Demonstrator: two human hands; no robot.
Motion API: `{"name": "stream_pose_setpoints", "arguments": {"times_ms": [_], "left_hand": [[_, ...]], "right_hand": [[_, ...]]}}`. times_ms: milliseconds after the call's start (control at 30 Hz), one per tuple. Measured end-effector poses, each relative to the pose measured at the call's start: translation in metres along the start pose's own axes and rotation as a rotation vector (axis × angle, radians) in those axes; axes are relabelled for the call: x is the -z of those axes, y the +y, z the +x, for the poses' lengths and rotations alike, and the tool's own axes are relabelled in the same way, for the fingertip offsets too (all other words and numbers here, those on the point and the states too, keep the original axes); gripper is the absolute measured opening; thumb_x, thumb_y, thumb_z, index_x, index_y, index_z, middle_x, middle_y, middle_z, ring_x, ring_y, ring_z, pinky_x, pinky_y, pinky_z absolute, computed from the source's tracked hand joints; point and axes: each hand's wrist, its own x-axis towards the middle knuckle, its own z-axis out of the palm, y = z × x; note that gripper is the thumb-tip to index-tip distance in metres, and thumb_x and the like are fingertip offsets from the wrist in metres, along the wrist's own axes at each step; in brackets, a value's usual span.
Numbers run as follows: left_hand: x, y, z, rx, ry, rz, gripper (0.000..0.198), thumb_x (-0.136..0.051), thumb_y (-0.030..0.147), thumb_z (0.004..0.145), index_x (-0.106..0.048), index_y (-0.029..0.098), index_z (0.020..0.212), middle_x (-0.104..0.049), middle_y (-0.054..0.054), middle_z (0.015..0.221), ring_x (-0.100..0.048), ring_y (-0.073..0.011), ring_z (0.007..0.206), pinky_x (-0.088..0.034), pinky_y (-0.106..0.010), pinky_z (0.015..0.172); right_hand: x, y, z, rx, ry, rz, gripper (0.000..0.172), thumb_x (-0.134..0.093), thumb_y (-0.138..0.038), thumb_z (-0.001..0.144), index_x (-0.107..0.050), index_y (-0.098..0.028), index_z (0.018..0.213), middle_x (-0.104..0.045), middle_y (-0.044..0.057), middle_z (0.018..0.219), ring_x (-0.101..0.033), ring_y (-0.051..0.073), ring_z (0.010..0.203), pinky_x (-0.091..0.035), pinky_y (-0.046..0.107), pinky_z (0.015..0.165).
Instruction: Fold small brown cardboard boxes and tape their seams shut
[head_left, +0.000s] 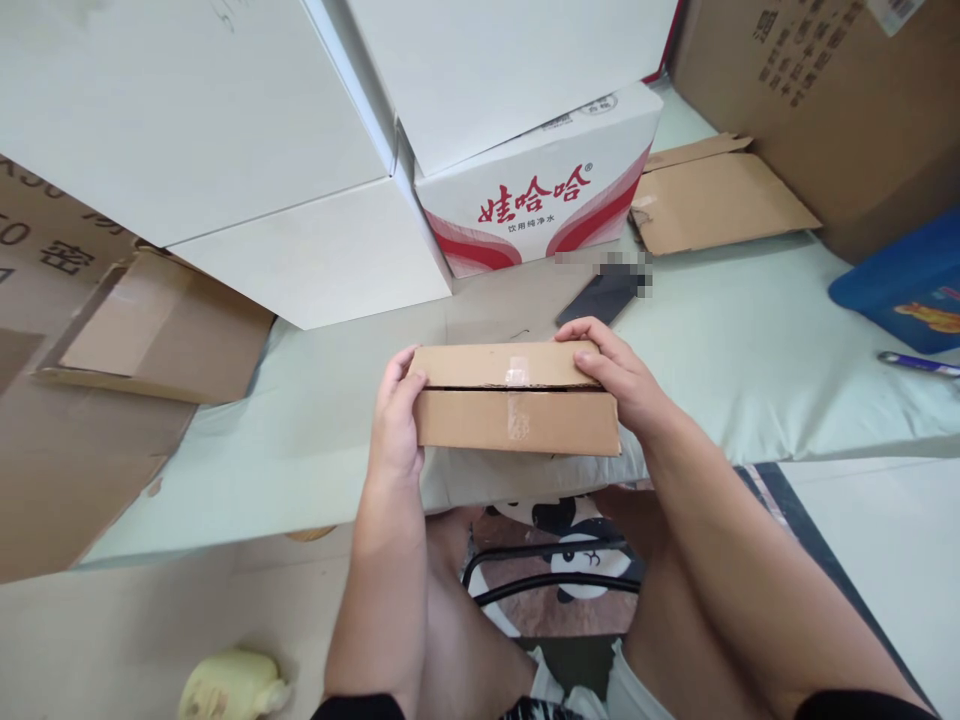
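A small brown cardboard box (465, 420) is held up at the near edge of the cloth-covered table, a dark gap running between its two panels and clear tape crossing that gap at the middle. My left hand (397, 415) grips its left end, thumb on the upper corner. At the right end, my right hand (619, 375) holds it with the thumb on the near side and fingers over the top edge. Just beyond the box lies a dark phone (600, 295), partly blurred out.
White cartons (300, 250) and a red-and-white carton (540, 220) stand behind. Flattened cardboard (727, 200), a blue package (907, 285) and a pen (919, 364) are at right. An open brown box (165, 320) sits left; a yellow bottle (229, 685) is on the floor.
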Motion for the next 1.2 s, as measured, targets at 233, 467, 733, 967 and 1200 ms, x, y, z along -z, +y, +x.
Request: {"name": "stream_pose_setpoints", "arguments": {"times_ms": [233, 467, 733, 967, 1200], "left_hand": [[-0.0006, 0.0008, 0.0001, -0.002, -0.002, -0.016, 0.045, -0.077, 0.043, 0.064, -0.071, 0.025, 0.104, -0.072, -0.003, 0.117, -0.065, -0.0238, 0.099, -0.050, -0.029, 0.073], [-0.0027, 0.0018, -0.0002, 0.011, 0.022, -0.031, 0.047, -0.078, 0.044, 0.059, -0.071, 0.025, 0.101, -0.073, -0.002, 0.110, -0.065, -0.0225, 0.093, -0.048, -0.028, 0.072], [-0.0014, 0.0001, 0.0005, 0.003, 0.007, -0.025, 0.047, -0.077, 0.044, 0.060, -0.070, 0.025, 0.102, -0.072, -0.004, 0.113, -0.066, -0.0245, 0.098, -0.049, -0.029, 0.072], [-0.0015, 0.0006, 0.0003, 0.010, 0.007, -0.038, 0.050, -0.078, 0.045, 0.058, -0.070, 0.024, 0.103, -0.072, -0.004, 0.115, -0.066, -0.0254, 0.101, -0.048, -0.029, 0.073], [-0.0010, -0.0006, 0.0007, 0.007, 0.005, -0.044, 0.049, -0.079, 0.045, 0.058, -0.071, 0.024, 0.103, -0.072, -0.003, 0.115, -0.066, -0.0248, 0.100, -0.048, -0.029, 0.072]], "right_hand": [[0.0003, 0.0010, 0.0006, 0.000, 0.000, 0.011, 0.031, -0.060, -0.047, 0.080, -0.057, -0.027, 0.102, -0.059, 0.000, 0.095, -0.049, 0.018, 0.077, -0.037, 0.032, 0.069], [-0.0004, 0.0016, 0.0015, 0.008, 0.001, 0.038, 0.030, -0.062, -0.046, 0.078, -0.057, -0.026, 0.100, -0.058, 0.000, 0.093, -0.047, 0.017, 0.074, -0.036, 0.032, 0.069], [-0.0010, 0.0026, 0.0019, 0.019, 0.011, 0.068, 0.031, -0.063, -0.046, 0.077, -0.057, -0.026, 0.099, -0.059, 0.000, 0.093, -0.049, 0.017, 0.074, -0.037, 0.032, 0.068], [-0.0026, 0.0036, 0.0017, 0.028, 0.018, 0.076, 0.030, -0.063, -0.045, 0.077, -0.057, -0.026, 0.099, -0.059, -0.001, 0.089, -0.049, 0.016, 0.071, -0.037, 0.032, 0.066], [-0.0021, 0.0029, 0.0025, 0.034, 0.022, 0.069, 0.030, -0.063, -0.045, 0.076, -0.057, -0.025, 0.098, -0.059, 0.000, 0.090, -0.049, 0.016, 0.071, -0.037, 0.032, 0.066]]}}
